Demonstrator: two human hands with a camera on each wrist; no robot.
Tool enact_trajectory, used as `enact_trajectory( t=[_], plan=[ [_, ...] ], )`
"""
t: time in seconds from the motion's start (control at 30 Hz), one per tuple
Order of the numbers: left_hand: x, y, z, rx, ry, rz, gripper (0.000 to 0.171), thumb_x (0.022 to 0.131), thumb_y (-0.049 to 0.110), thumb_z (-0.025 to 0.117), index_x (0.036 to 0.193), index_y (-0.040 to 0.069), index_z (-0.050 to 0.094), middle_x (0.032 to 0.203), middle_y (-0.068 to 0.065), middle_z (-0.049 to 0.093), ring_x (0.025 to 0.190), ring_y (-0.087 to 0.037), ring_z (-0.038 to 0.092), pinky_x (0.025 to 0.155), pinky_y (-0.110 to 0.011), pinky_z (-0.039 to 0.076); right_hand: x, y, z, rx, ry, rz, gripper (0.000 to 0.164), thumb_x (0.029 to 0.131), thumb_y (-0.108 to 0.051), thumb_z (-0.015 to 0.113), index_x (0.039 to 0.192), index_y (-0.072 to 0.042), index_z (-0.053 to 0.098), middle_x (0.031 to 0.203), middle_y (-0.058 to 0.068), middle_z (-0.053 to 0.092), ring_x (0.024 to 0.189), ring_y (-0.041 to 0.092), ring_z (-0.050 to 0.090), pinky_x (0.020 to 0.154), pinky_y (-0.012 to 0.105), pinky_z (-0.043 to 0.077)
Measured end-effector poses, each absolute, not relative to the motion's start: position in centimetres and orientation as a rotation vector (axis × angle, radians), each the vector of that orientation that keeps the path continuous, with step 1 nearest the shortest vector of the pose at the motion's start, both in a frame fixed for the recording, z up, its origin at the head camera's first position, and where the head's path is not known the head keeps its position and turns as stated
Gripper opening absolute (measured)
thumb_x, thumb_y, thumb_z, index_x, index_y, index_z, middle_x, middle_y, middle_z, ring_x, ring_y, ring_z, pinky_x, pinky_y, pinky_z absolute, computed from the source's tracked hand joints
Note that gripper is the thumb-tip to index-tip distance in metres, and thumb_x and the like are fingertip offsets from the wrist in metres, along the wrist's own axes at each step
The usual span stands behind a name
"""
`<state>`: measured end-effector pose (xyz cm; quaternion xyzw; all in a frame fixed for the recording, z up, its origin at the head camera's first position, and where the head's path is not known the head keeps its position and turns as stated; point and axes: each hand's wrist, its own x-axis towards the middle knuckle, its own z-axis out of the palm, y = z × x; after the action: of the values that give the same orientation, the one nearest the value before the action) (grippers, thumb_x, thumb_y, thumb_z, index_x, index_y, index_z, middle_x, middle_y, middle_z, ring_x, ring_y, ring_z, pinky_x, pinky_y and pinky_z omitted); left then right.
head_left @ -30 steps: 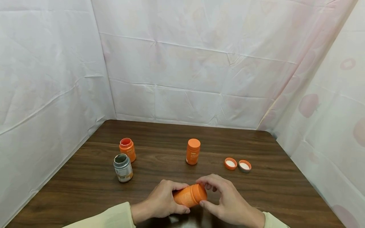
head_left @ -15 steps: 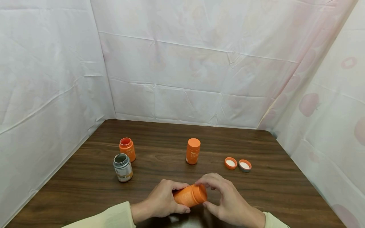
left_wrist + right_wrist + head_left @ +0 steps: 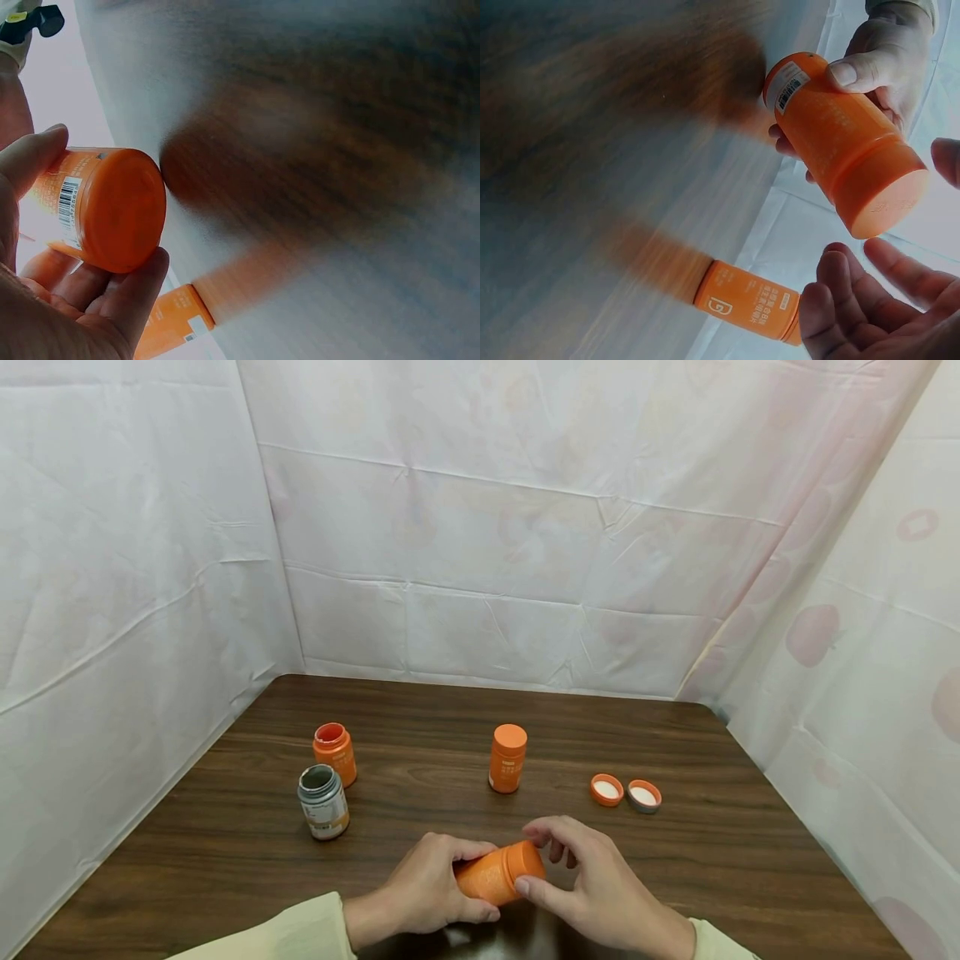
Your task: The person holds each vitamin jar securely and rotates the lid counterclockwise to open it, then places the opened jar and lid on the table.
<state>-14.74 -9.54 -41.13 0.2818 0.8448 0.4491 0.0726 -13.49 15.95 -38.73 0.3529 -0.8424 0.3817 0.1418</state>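
My left hand [image 3: 427, 881] grips an orange bottle [image 3: 487, 878] round its body, thumb on one side and fingers on the other. The bottle leans over toward the right, its base edge right at the tabletop in the left wrist view. An orange cap [image 3: 885, 195] sits on its end. Around that cap my right hand [image 3: 592, 885] is spread, thumb and fingers parted. In the right wrist view its index fingertip is right by the cap's lower edge, while the thumb stands off from it. A barcode label [image 3: 69, 206] shows near the bottle's base.
A capped orange bottle [image 3: 507, 764] stands upright beyond the hands. At left stand an uncapped orange bottle [image 3: 341, 760] and an uncapped grey bottle [image 3: 326, 814]. Two caps [image 3: 607, 791] lie upturned at right on the dark wooden table [image 3: 420, 710]. White sheets [image 3: 480, 552] surround it.
The right hand's fingers have shifted about the cap and now stand off more from its far side. The left hand and its bottle stay nearly in place.
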Motion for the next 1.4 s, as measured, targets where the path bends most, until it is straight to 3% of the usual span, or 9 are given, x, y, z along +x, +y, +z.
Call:
enact_trajectory(
  t=[0.27, 0.63, 1.07, 1.4],
  plan=[
    [-14.79, -9.53, -41.17, 0.848, 2.541, 1.347, 0.053, 0.073, 0.032, 0.095, 0.121, 0.026, 0.075, 0.107, 0.017, 0.072, 0.087, 0.001, 0.061, 0.076, -0.023, 0.049, -13.43, 15.8, -38.72, 0.885, -2.58, 1.105, 0.028, 0.09, -0.041, 0.08, 0.109, -0.025, 0.067, 0.087, -0.015, 0.062, 0.071, 0.011, 0.057, 0.062, 0.027, 0.05],
    [-14.91, -9.59, -41.16, 0.868, 2.541, 1.349, 0.052, 0.074, 0.032, 0.094, 0.121, 0.026, 0.075, 0.107, 0.018, 0.072, 0.086, 0.001, 0.061, 0.077, -0.023, 0.049, -13.61, 15.91, -38.52, 0.915, -2.611, 1.116, 0.027, 0.09, -0.041, 0.08, 0.11, -0.028, 0.067, 0.086, -0.015, 0.063, 0.071, 0.011, 0.058, 0.062, 0.026, 0.049],
    [-14.86, -9.6, -41.13, 0.868, 2.541, 1.344, 0.05, 0.074, 0.032, 0.094, 0.12, 0.026, 0.075, 0.103, 0.018, 0.072, 0.083, 0.001, 0.061, 0.074, -0.022, 0.049, -13.75, 16.3, -38.65, 1.141, -2.429, 1.096, 0.043, 0.084, -0.024, 0.086, 0.122, -0.023, 0.065, 0.098, -0.014, 0.062, 0.083, 0.002, 0.053, 0.068, 0.026, 0.049],
    [-14.92, -9.6, -41.27, 0.875, 2.522, 1.353, 0.051, 0.074, 0.032, 0.094, 0.121, 0.026, 0.075, 0.104, 0.018, 0.072, 0.084, 0.001, 0.061, 0.074, -0.023, 0.049, -13.93, 16.48, -38.54, 1.228, -2.369, 1.113, 0.058, 0.075, -0.007, 0.09, 0.125, -0.021, 0.064, 0.103, -0.012, 0.063, 0.089, 0.005, 0.054, 0.072, 0.024, 0.049]
  ],
)
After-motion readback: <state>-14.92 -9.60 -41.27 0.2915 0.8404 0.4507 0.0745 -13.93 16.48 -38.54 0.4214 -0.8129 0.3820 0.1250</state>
